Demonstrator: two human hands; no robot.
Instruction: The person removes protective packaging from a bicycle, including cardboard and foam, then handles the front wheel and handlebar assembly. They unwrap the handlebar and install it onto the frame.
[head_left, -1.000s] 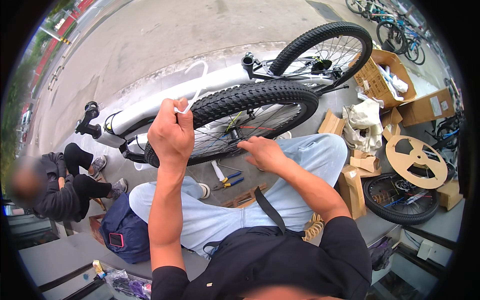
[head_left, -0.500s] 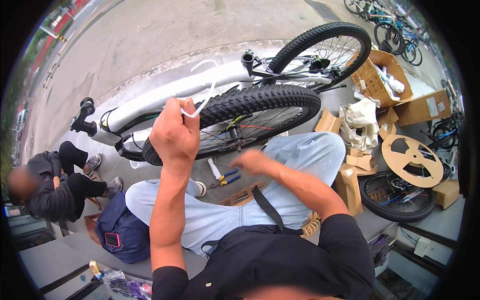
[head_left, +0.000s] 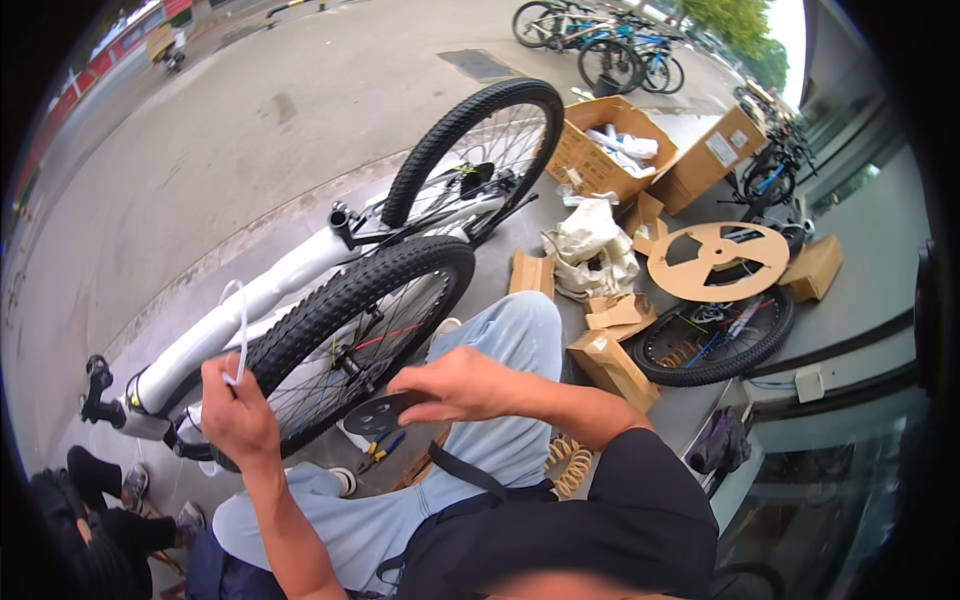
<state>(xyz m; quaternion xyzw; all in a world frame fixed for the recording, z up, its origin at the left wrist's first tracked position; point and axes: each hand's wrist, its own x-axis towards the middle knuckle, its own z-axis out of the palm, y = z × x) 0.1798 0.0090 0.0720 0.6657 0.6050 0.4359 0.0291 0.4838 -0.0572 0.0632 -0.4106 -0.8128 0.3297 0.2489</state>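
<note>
My left hand point(head_left: 240, 412) is closed on a thin white curved strip point(head_left: 243, 325), which loops up beside the front tyre point(head_left: 340, 300). In my right hand point(head_left: 452, 385) is a flat black disc with holes point(head_left: 374, 415), gripped at its edge between thumb and fingers. The disc is beside the lower part of the spoked wheel, near its hub point(head_left: 347, 362). A white bicycle frame point(head_left: 245, 305) lies just beyond my left hand. Its loose-looking front wheel rests along the frame, and the rear wheel point(head_left: 475, 150) stands farther back.
Pliers with yellow and blue handles point(head_left: 380, 452) lie below the disc. Cardboard pieces point(head_left: 612, 365), a whitish sack point(head_left: 590, 248), an open carton point(head_left: 585, 160) and another wheel point(head_left: 715, 340) under a cardboard ring point(head_left: 690, 285) are to the right. A seated person point(head_left: 100, 510) is at the left.
The view has swung right. My right hand, blurred and low by the hub before, now holds the black disc up near the wheel. My left hand keeps hold of the white strip.
</note>
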